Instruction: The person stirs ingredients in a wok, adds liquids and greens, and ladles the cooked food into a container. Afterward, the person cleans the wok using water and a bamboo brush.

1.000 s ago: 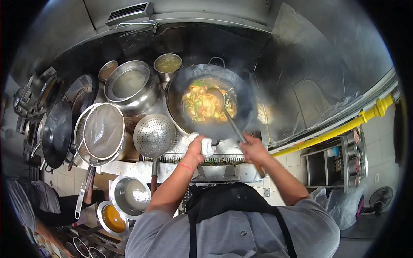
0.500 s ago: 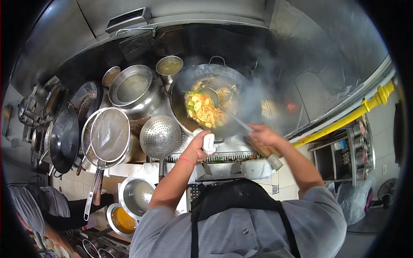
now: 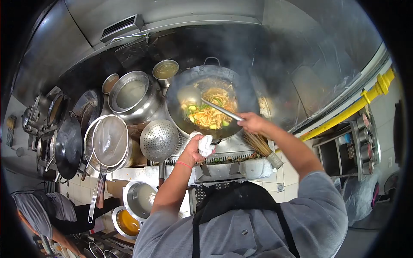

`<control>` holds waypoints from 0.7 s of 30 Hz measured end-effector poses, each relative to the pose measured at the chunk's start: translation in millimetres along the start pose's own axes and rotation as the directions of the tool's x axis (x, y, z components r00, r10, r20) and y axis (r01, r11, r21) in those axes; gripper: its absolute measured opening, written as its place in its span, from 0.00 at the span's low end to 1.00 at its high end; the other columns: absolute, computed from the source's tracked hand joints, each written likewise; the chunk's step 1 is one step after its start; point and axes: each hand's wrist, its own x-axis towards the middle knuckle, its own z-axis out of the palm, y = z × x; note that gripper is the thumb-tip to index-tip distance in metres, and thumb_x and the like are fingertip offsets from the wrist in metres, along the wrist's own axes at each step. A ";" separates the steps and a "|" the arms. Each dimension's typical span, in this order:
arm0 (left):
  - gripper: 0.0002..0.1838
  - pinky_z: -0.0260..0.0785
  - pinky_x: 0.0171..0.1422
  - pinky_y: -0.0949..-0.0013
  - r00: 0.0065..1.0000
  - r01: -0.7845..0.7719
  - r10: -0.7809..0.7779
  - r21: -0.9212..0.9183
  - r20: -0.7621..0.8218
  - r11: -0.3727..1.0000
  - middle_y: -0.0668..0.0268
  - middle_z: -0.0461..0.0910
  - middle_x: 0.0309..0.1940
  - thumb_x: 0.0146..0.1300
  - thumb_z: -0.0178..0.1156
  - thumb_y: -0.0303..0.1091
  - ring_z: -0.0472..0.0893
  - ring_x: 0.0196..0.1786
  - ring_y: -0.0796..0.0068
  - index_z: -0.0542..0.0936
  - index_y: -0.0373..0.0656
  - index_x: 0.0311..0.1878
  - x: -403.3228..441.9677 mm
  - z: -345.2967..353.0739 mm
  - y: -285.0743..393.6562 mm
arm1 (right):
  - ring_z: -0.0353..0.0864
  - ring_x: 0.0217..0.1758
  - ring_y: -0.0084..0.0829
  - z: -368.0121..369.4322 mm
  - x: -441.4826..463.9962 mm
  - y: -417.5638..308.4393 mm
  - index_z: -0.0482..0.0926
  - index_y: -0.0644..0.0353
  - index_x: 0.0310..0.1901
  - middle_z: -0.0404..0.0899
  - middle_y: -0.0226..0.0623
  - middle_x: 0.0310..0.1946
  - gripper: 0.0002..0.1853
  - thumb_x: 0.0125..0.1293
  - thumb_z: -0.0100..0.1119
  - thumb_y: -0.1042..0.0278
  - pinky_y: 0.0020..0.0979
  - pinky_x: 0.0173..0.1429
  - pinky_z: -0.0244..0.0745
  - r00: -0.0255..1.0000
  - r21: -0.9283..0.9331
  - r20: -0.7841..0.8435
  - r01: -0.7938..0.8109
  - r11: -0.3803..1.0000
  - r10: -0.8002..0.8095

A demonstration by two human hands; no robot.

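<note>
My left hand (image 3: 192,149) is closed on a folded white cloth (image 3: 206,146) at the near rim of a large wok (image 3: 176,84), beside its near loop handle. My right hand (image 3: 254,123) grips the end of a long-handled metal ladle (image 3: 221,109). The ladle's round bowl sits inside the wok, toward the left, partly veiled by steam. Noodles (image 3: 211,115) mixed with green and yellowish pieces lie in the wok, to the right of and below the ladle bowl.
Left of the wok stand a large steel pot (image 3: 115,102), a perforated strainer (image 3: 159,140) and mesh strainers (image 3: 110,139). A bamboo brush (image 3: 261,145) rests at the right. Another wok (image 3: 69,148) leans farther left. A co-worker's sleeve (image 3: 32,210) shows at lower left.
The ladle bowl has shifted left off the noodles, and its handle lies flatter. My right hand moved slightly left and up. Noodles now spread farther right in the wok. The steam looks thinner.
</note>
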 end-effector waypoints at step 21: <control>0.15 0.79 0.40 0.50 0.993 -0.082 0.091 0.113 -0.077 0.990 0.60 0.82 0.39 0.69 0.45 0.43 0.81 0.39 0.54 0.78 0.45 0.44 11.7 -2.0 -1.5 | 0.69 0.18 0.24 10.8 -31.3 14.4 0.66 0.60 0.67 0.71 0.32 0.19 0.27 0.67 0.55 0.66 0.28 0.22 0.66 0.908 -0.121 -0.369 0.165 0.979 -0.199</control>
